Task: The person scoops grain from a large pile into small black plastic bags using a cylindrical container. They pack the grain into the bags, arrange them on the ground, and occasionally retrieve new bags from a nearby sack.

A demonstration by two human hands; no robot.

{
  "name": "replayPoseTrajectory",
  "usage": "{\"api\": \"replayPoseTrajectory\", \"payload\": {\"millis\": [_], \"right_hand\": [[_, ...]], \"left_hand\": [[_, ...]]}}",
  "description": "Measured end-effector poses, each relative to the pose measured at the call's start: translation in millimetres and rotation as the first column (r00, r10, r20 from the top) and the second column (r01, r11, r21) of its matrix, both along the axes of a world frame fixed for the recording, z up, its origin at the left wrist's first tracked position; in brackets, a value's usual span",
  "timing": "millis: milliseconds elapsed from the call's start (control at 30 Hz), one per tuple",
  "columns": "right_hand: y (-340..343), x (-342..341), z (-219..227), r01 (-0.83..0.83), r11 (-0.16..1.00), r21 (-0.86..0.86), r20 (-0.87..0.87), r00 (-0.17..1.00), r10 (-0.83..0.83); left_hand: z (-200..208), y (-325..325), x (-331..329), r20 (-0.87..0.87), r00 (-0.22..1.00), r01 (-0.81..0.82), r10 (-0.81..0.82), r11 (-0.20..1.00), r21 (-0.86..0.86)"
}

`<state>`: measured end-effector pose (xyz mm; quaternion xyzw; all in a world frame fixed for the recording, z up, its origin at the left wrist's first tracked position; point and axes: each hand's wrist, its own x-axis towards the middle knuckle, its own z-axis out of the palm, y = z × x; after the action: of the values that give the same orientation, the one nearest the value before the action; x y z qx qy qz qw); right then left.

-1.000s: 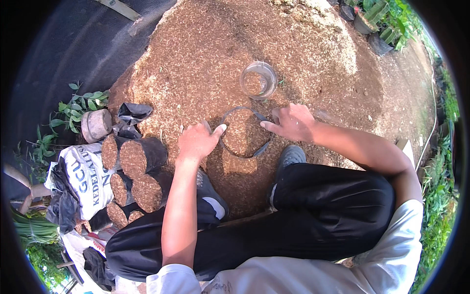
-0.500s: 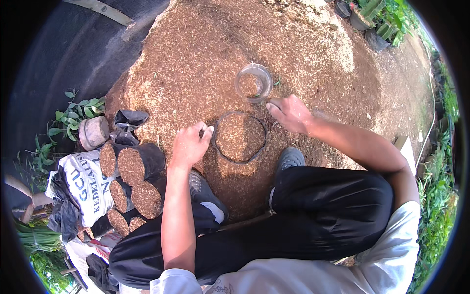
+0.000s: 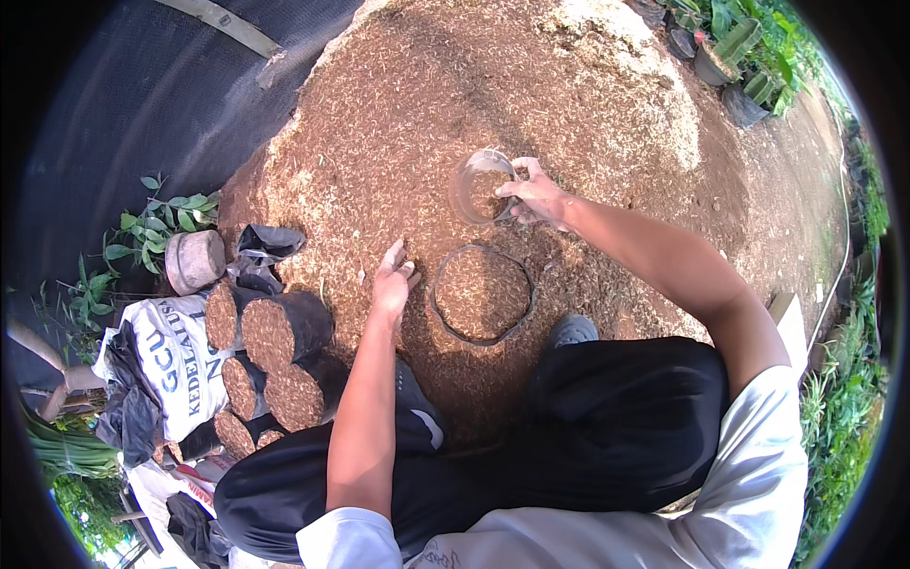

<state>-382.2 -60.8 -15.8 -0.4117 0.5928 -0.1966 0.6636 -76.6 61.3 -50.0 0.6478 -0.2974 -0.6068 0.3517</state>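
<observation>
Gripping a clear tub (image 3: pixel 461 190) by the right side of its wall with the right hand (image 3: pixel 536 197), with thumb and fingers closed over the edge; too blurred to tell whether lifted or resting on the heap of brown mix (image 3: pixel 398 142). Holding nothing in the left hand (image 3: pixel 392 283), with fingers loosely apart, just left of a black bag (image 3: pixel 487 341) and not touching it. Standing mouth up in front of the shoes (image 3: pixel 573 330), just nearer than the tub, and ringed by a round open rim: that bag, seemingly filled close to the brim, so probably almost done, though hard to judge whether packed firmly enough. Counting as done, by all appearances, the filled bags (image 3: pixel 311 321) grouped close together at the left beside a white sack (image 3: pixel 161 379), with mix showing at their mouths. Judging by the crumpled black plastic (image 3: pixel 269 244) next to a grey pot (image 3: pixel 195 262), perhaps with more bags left unfilled; impossible to tell how many, or whether truly bags at all.
</observation>
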Motion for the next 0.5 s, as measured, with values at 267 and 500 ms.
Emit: {"api": "replayPoseTrajectory", "payload": {"millis": [267, 500], "right_hand": [[-22, 10, -15, -0.076, 0.903, -0.422, -0.280, 0.959, -0.050], [6, 14, 12, -0.430, 0.836, -0.341, -0.773, 0.634, 0.010]], "left_hand": [[2, -48, -30, 0.168, 0.977, 0.161, -0.129, 0.968, -0.195], [-4, -59, -39, 0.661, 0.646, 0.283, -0.382, 0.924, 0.258]]}}
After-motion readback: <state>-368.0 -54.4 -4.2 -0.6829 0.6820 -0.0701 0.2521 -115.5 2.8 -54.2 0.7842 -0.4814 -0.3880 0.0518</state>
